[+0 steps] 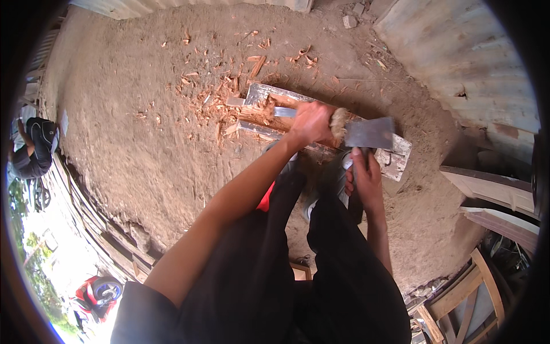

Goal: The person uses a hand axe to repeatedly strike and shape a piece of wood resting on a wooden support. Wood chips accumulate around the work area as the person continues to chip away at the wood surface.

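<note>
My left hand (312, 123) is closed round a chisel whose steel blade (285, 112) lies along the reddish cut recess of a weathered wooden block (269, 92). A pale, frayed handle end (338, 123) pokes out on the right of that fist. Just beyond it, my right hand (364, 178) grips the dark handle of a tool with a broad, flat steel head (369, 133), slightly blurred. The block lies low, by my shoes, and its right end has whitish flaking paint. The underside of the block is hidden.
Orange wood shavings (255, 66) litter the dirt floor (132, 86). Corrugated sheets (458, 63) stand at top right, wooden boards (487, 189) and frames (458, 292) at right. At the left edge a person in black (37, 146) is near stacked planks (97, 223); a red motorbike (94, 298) stands outside.
</note>
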{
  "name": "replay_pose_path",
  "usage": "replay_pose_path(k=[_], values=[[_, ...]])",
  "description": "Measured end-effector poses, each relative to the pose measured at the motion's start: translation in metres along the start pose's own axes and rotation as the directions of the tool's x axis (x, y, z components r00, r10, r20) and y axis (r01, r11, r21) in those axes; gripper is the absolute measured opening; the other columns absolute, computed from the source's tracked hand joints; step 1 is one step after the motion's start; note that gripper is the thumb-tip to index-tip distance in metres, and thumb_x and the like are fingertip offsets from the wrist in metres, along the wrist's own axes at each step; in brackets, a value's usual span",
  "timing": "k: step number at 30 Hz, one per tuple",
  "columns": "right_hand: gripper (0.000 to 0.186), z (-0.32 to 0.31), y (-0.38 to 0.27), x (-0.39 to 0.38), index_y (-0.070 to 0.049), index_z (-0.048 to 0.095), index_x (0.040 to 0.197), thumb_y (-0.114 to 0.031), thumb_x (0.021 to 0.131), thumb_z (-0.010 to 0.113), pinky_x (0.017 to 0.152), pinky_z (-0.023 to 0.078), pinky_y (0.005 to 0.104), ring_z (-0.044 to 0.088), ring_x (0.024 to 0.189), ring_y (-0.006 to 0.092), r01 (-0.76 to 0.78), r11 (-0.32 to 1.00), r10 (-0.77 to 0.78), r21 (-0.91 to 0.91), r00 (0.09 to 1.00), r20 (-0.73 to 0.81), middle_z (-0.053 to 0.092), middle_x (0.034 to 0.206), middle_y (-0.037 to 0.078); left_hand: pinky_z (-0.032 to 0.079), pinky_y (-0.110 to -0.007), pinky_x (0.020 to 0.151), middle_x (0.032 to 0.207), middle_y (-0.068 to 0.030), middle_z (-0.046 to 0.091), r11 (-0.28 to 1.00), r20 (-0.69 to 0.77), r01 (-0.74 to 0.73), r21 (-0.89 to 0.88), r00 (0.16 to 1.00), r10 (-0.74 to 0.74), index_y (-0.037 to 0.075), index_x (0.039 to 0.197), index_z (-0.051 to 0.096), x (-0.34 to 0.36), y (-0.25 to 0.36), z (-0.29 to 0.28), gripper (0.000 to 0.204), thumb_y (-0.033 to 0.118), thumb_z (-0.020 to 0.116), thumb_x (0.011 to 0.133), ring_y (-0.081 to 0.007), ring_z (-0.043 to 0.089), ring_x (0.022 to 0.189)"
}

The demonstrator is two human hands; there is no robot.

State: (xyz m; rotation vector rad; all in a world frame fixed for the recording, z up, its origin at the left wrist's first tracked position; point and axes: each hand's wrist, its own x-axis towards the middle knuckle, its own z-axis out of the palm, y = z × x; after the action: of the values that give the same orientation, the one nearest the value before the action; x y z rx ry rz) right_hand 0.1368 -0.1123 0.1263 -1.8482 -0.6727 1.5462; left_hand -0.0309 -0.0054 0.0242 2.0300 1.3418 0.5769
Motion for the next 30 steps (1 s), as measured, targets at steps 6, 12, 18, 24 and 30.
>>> replay_pose_path(k=[6, 12, 18, 24, 30], values=[[0.043, -0.011, -0.009, 0.005, -0.006, 0.052, 0.109, -0.049, 0.108, 0.051, 0.043, 0.04, 0.031, 0.048, 0.047, 0.014, -0.116, 0.989, 0.118, 0.09, 0.993, -0.01, 0.049, 0.066, 0.004, 0.058, -0.049, 0.074, 0.08, -0.0178, 0.074, 0.995, 0.178, 0.003, 0.101, 0.984, -0.021, 0.012, 0.09, 0.074, -0.009, -0.01, 0.0, 0.033, 0.035, 0.082, 0.068, -0.0374, 0.074, 0.081], [0.044, -0.017, -0.014, -0.017, -0.01, 0.052, 0.112, -0.053, 0.108, 0.05, 0.042, 0.034, 0.0288, 0.039, 0.044, 0.0109, -0.147, 0.968, 0.16, 0.202, 0.986, -0.051, 0.043, 0.064, 0.0, 0.059, -0.049, 0.074, 0.082, -0.0164, 0.075, 0.992, 0.292, -0.105, 0.071, 0.953, 0.08, 0.015, 0.094, 0.075, -0.027, 0.0, -0.007, 0.031, 0.036, 0.077, 0.071, -0.0364, 0.075, 0.08], [0.044, -0.031, -0.015, -0.036, -0.007, 0.05, 0.112, -0.051, 0.11, 0.045, 0.042, 0.038, 0.0305, 0.045, 0.046, 0.0135, -0.127, 0.971, 0.135, 0.201, 0.99, -0.03, 0.046, 0.066, 0.003, 0.059, -0.048, 0.078, 0.087, -0.0187, 0.075, 0.964, 0.419, -0.266, -0.014, 0.874, 0.247, 0.012, 0.1, 0.075, -0.025, 0.039, -0.008, 0.031, 0.028, 0.074, 0.074, -0.036, 0.075, 0.085], [0.043, -0.038, -0.029, -0.037, -0.01, 0.051, 0.115, -0.053, 0.109, 0.047, 0.041, 0.035, 0.0273, 0.04, 0.044, 0.0105, -0.074, 0.988, 0.087, 0.134, 0.992, -0.093, 0.043, 0.065, 0.001, 0.057, -0.048, 0.076, 0.081, -0.0183, 0.073, 0.996, 0.252, -0.078, -0.034, 0.964, 0.084, 0.009, 0.097, 0.076, -0.019, 0.026, 0.011, 0.031, 0.021, 0.072, 0.068, -0.0391, 0.073, 0.081], [0.035, -0.03, -0.009, -0.032, -0.006, 0.053, 0.111, -0.041, 0.11, 0.05, 0.043, 0.041, 0.0279, 0.05, 0.047, 0.0128, 0.011, 0.992, -0.018, -0.126, 0.998, -0.055, 0.051, 0.067, 0.002, 0.057, -0.05, 0.072, 0.079, -0.0219, 0.071, 0.99, 0.248, -0.028, -0.135, 0.967, 0.061, 0.01, 0.092, 0.073, -0.016, 0.024, 0.007, 0.026, 0.022, 0.071, 0.069, -0.0413, 0.072, 0.081]])
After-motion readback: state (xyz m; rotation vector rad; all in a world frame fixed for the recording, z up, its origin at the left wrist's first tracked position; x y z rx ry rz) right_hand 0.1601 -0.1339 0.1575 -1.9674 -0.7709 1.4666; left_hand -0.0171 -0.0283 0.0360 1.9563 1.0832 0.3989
